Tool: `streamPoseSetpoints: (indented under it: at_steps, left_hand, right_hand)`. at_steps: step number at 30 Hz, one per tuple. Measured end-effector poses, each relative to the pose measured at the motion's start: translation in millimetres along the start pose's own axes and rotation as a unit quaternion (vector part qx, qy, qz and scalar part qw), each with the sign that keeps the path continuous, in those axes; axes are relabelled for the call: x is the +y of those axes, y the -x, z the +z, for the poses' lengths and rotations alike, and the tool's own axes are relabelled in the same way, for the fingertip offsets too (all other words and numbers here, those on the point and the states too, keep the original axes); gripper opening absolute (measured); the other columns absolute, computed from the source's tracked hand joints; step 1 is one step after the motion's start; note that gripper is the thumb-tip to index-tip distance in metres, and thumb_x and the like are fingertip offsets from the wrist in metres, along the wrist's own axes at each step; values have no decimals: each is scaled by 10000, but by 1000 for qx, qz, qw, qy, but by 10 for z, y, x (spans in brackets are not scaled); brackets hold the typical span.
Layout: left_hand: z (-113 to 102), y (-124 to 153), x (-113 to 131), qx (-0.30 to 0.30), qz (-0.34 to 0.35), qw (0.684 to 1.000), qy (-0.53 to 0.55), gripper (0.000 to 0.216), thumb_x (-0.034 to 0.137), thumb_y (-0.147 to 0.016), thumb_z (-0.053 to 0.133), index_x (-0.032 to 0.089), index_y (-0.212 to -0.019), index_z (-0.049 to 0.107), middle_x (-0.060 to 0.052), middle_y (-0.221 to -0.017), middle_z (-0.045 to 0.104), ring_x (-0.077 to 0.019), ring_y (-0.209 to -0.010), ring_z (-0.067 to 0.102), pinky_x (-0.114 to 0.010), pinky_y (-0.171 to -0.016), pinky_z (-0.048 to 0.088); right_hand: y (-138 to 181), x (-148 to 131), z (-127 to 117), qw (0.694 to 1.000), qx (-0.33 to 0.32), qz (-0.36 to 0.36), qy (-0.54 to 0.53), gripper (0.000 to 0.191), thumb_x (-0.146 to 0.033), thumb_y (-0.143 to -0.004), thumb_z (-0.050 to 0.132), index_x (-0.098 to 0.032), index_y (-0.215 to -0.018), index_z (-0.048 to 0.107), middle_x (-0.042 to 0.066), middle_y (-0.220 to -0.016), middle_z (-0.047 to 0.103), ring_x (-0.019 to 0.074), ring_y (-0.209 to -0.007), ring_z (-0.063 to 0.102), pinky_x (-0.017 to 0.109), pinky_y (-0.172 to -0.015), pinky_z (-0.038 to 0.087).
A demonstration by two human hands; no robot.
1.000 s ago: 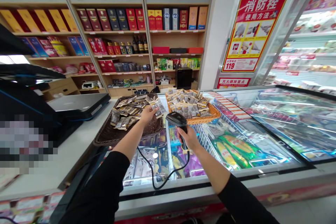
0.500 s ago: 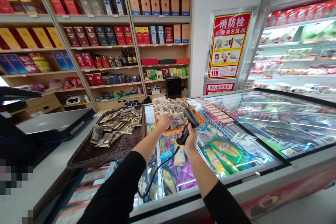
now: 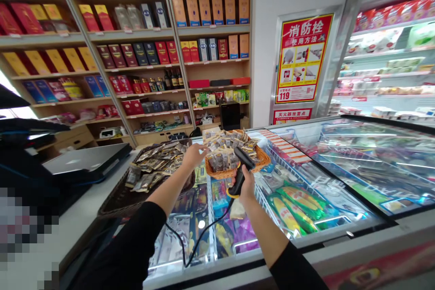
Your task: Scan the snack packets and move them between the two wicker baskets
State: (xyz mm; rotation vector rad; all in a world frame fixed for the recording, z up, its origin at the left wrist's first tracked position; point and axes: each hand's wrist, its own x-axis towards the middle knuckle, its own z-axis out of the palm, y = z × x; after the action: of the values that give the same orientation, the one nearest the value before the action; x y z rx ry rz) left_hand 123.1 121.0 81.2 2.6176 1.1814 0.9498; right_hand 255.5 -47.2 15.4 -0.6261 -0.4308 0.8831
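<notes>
My right hand (image 3: 247, 183) grips the handle of a black barcode scanner (image 3: 242, 172), its head tilted up over the front of an orange wicker basket (image 3: 221, 174). Small clear-and-gold packets (image 3: 226, 145) are heaped in that basket. At the basket's left side is my left hand (image 3: 195, 156), fingers stretched toward the packets, with nothing visible in them. To the left, a dark brown wicker basket (image 3: 117, 199) carries more flat gold and black packets (image 3: 159, 163); my left forearm partly covers it. A black cable (image 3: 185, 253) hangs from the scanner.
Both baskets rest on a glass-topped freezer (image 3: 340, 181) with bagged frozen food, such as corn packs (image 3: 288, 210), below. A counter (image 3: 81, 235) with a flat black-edged device (image 3: 88, 158) stands at left. Behind are shelves of boxes (image 3: 149, 54) and a red poster (image 3: 304, 59).
My left hand has drawn back leftward from the packets in the orange basket, its fingers now apart. The scanner stays in my right hand. The whole view has shifted slightly.
</notes>
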Motion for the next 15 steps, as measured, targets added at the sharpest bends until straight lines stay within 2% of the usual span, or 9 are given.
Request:
streamPoseSetpoints:
  at_steps: [2,4,5,7,9,11,15]
  left_hand:
    - [-281,127,-438,-19,-63,995,-70,252,321,-764,535,210,-900,716,-82,-915,677,-236,-887,599,-291,-824,414]
    - [-474,306,-854,-62,-147,977,-138,245,294,-728,562,205,-909,703,-92,-901,682,-254,-905,600,-300,-810,418]
    - [-523,400,-1027,-89,-182,966,-163,244,283,-702,584,191,-897,699,-104,-898,683,-270,-917,599,-312,-810,418]
    - [-527,559,-1268,-136,-207,951,-183,305,322,-676,620,171,-933,684,-136,-964,674,-290,-959,591,-324,-818,420]
    - [-436,647,-1360,-149,-214,947,-186,440,398,-665,635,152,-1031,647,-168,-1067,641,-302,-1021,569,-335,-841,417]
    - [-315,662,-1334,-135,-219,947,-193,541,463,-646,641,147,-1084,618,-194,-1134,605,-326,-1073,539,-362,-856,413]
    - [-172,600,-1160,-116,-193,951,-210,431,413,-622,662,126,-943,666,-238,-1074,616,-355,-1025,565,-390,-824,431]
  right_hand:
    - [104,60,79,998,-44,40,7,410,-535,-679,623,-193,-865,495,-60,-520,510,88,-348,432,209,-332,333]
    - [211,146,156,993,-87,76,22,397,-531,-675,635,-191,-821,492,-54,-516,515,86,-344,425,209,-329,327]
    - [261,195,188,990,-105,88,31,392,-529,-673,641,-189,-797,490,-50,-515,518,85,-340,423,209,-327,324]
    - [343,294,230,984,-137,102,50,384,-525,-678,642,-186,-771,488,-44,-518,525,82,-338,425,207,-326,319]
    - [391,380,236,978,-168,107,68,375,-516,-689,639,-183,-791,499,-43,-519,528,82,-340,429,201,-326,312]
    - [403,443,212,972,-188,112,83,378,-506,-699,635,-180,-847,516,-46,-521,528,82,-340,427,197,-327,305]
    - [361,493,134,976,-163,111,92,399,-510,-709,626,-175,-896,520,-44,-532,533,82,-340,426,199,-329,307]
